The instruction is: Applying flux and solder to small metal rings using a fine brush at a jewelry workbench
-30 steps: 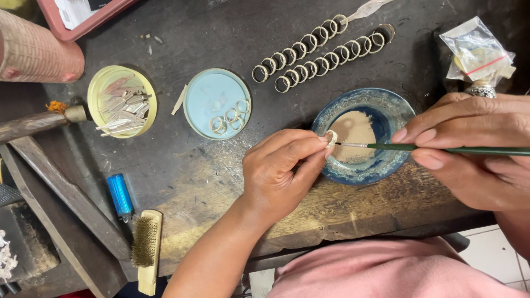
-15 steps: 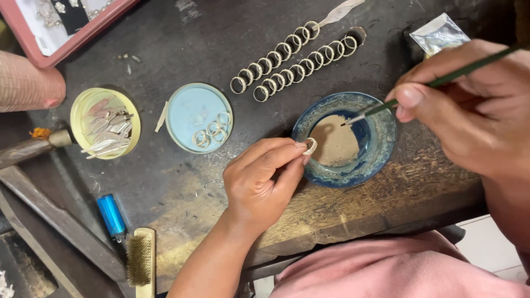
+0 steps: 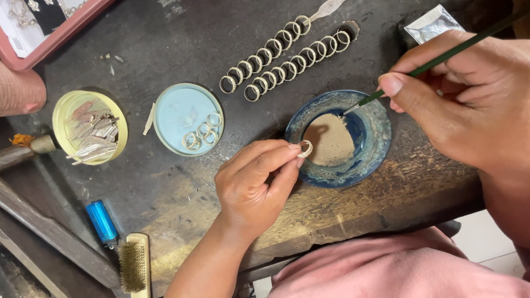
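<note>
Ring work: a small pale metal ring [image 3: 305,148] is pinched over the near rim of a blue glazed dish [image 3: 375,144], at the front of a dark, worn desk [image 3: 165,44].
Desk: scorched wood with a chipped front edge close under the dish; little bare room is left between the dish and that edge.
Right hand [image 3: 469,99]: closed around a thin green brush [image 3: 441,55], thumb pressed on the shaft, tip down at the dish's inner wall.
Left hand [image 3: 254,185]: thumb and forefinger shut on the ring, other fingers curled under, wrist over the desk edge.
Dish: holds a patch of tan paste [image 3: 330,140]; brush tip and ring sit apart, on opposite sides of it.
Blue lid [image 3: 185,118]: left of the dish, a few loose rings inside.
Yellow lid [image 3: 90,128]: further left, full of thin metal strips.
Ring rows [image 3: 287,52]: two lines of rings behind the dish, near the brush hand's path.
Wire brush [image 3: 134,267] and blue lighter [image 3: 102,221]: at the near left edge.
Risk: I judge the ring could slip from so light a pinch and fall off the front edge, or a wide brush stroke could scatter the rows.
</note>
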